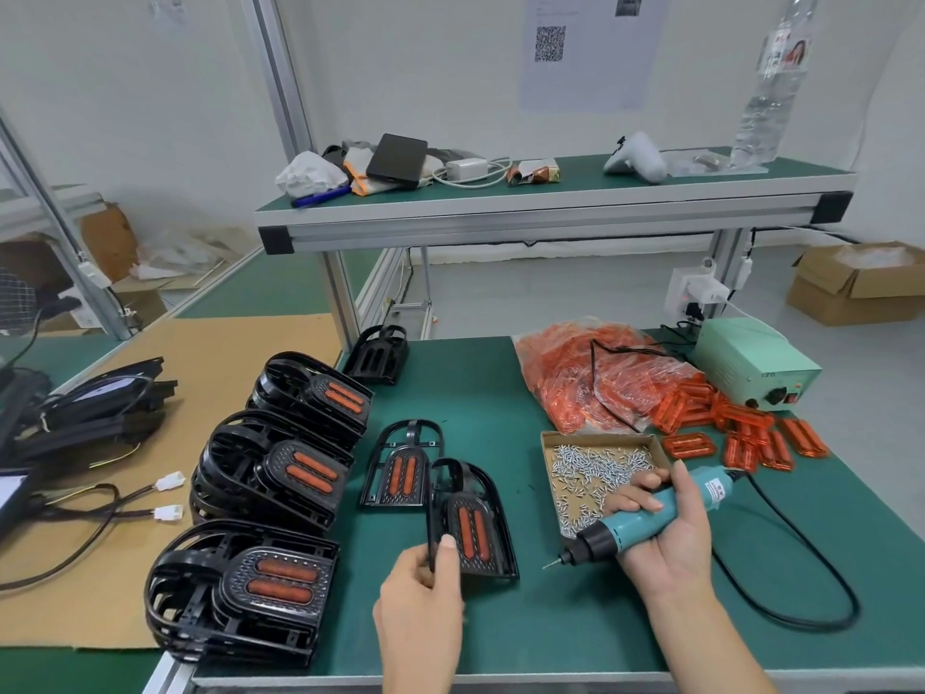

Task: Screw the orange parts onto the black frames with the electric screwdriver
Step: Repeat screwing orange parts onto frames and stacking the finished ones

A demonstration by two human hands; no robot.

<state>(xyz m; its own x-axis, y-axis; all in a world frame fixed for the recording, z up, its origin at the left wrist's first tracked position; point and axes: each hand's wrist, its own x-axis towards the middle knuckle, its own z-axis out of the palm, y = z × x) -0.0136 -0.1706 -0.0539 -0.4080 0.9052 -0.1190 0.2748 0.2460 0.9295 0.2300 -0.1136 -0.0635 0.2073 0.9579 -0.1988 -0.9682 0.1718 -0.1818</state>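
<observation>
My left hand [420,588] pinches the near left edge of a black frame [475,518] fitted with an orange part, tilting it up off the green mat. My right hand [665,533] grips the teal electric screwdriver [645,520], its bit pointing down-left just right of that frame. A second frame with an orange part [400,468] lies flat behind it. A shallow cardboard tray of screws [590,468] sits by my right hand. Loose orange parts [751,438] and a bag of them [595,378] lie at the right rear.
Three stacks of finished frames [280,473] stand at the left of the mat. A lone black frame [378,355] sits at the back. The green power supply [751,358] is at far right, its black cable looping near my right forearm. Cables lie on cardboard at left.
</observation>
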